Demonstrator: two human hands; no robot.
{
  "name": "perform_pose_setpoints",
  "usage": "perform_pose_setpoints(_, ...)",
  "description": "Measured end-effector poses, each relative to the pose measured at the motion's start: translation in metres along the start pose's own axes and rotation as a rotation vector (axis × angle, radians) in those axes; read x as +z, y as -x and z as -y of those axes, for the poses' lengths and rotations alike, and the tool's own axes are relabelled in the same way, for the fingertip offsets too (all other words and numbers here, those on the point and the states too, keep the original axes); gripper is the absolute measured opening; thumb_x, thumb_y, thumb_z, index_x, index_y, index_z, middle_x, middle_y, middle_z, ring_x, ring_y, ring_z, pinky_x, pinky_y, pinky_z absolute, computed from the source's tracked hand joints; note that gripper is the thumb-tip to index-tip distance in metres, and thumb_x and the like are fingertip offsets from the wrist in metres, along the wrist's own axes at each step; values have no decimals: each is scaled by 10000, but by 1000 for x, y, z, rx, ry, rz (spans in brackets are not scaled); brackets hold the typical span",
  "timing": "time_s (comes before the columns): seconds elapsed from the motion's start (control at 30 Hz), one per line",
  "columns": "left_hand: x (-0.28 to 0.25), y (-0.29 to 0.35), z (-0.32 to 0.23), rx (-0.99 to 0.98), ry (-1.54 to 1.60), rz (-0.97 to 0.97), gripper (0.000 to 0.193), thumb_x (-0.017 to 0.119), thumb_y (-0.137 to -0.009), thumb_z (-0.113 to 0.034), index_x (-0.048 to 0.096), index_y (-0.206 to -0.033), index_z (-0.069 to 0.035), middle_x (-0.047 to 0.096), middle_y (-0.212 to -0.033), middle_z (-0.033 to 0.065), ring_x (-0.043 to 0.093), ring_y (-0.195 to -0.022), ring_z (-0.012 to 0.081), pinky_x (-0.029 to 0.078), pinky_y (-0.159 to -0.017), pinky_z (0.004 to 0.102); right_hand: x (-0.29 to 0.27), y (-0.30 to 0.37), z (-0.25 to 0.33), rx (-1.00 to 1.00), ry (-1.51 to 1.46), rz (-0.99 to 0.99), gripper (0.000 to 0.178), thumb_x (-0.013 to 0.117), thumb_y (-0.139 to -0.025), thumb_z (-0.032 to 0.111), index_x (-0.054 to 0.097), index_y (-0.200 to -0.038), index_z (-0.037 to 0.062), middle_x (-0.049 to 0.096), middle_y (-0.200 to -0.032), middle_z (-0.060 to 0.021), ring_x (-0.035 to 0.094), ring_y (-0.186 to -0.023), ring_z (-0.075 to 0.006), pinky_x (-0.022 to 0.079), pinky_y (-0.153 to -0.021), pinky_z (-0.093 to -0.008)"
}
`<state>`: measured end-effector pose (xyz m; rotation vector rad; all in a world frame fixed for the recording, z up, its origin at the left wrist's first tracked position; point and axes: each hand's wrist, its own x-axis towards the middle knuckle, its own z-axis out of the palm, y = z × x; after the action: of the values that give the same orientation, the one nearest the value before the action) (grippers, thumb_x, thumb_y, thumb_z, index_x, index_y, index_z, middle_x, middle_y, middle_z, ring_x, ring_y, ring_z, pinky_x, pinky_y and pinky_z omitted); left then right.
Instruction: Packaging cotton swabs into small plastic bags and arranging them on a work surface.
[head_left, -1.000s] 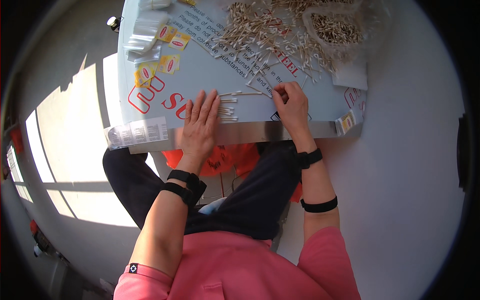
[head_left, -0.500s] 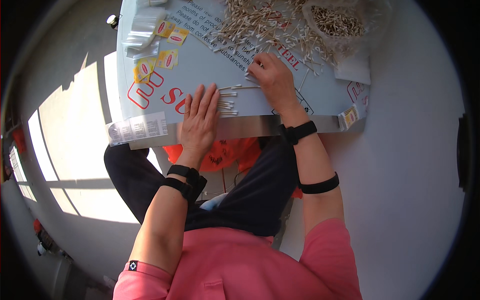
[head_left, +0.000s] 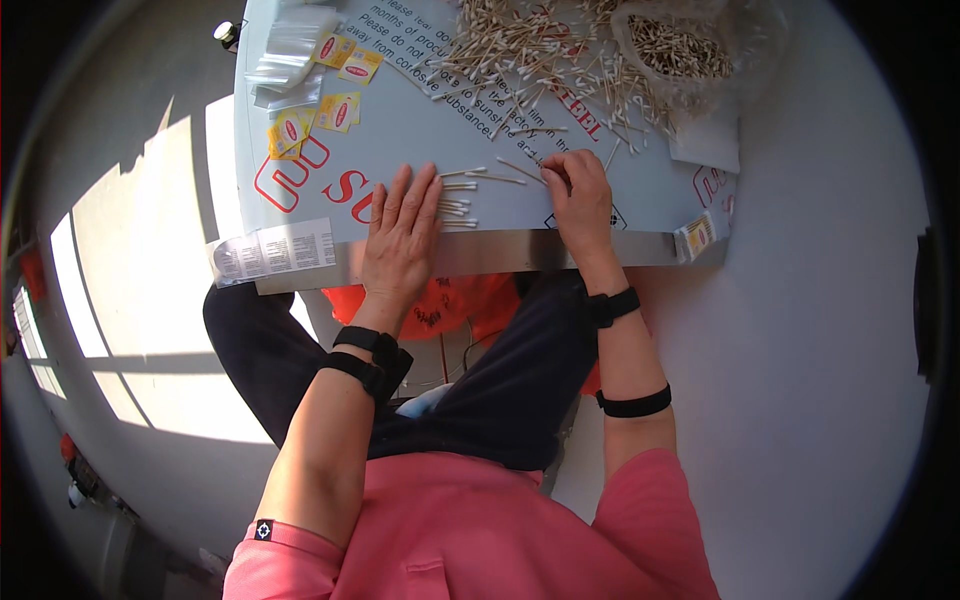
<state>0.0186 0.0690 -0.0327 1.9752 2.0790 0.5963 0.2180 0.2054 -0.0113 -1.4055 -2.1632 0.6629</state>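
My left hand (head_left: 404, 232) lies flat near the table's front edge, fingers stretched out over a small row of cotton swabs (head_left: 456, 208). Their white tips stick out to the right of it. To the right, my right hand (head_left: 582, 205) has its fingers pinched together on the end of a wooden cotton swab (head_left: 520, 170), which slants up to the left, low over the table. A loose swab (head_left: 498, 179) lies between the two hands. Farther back spreads a large heap of cotton swabs (head_left: 520, 48).
Clear plastic bags (head_left: 292, 50) and yellow cards (head_left: 290, 130) are at the far left. A plastic bag full of swabs (head_left: 680, 45) stands at the back right. A small packet (head_left: 697, 236) sits at the right front corner, a printed strip (head_left: 275, 254) at the left front.
My right hand has moved back from the heap, toward me and slightly right, with a swab now at its fingertips. My left hand has stayed in place.
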Motion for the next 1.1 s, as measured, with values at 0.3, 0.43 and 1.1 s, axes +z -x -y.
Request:
perform_pose_setpoints(0.3,0,4,4,-7,-31,22,566,556,-902,-94,393,-1444,-102,352,-1531,22,278,-1443,240,189,-1202,441,-2,11,9,-94,73,-51,148,693,-795,9,656,-935,35,605,-899,-101,612,-828,-256,491,-713,-351)
perform_pose_setpoints(0.43,1,2,4,-1,-37,15,567,559,-900,-100,396,-1443,-105,353,-1530,20,277,-1444,239,195,-1201,438,0,7,0,-68,51,-98,125,715,-768,28,664,-881,42,602,-854,-84,596,-848,-259,489,-717,-358)
perform_pose_setpoints(1.1,1,5,4,-20,-128,53,565,532,-940,-198,361,-1473,-120,288,-1570,4,210,-1471,241,120,-1213,444,34,27,46,103,-263,-231,192,563,-926,68,647,-1093,25,625,-1151,-122,595,-1088,-284,484,-924,-370)
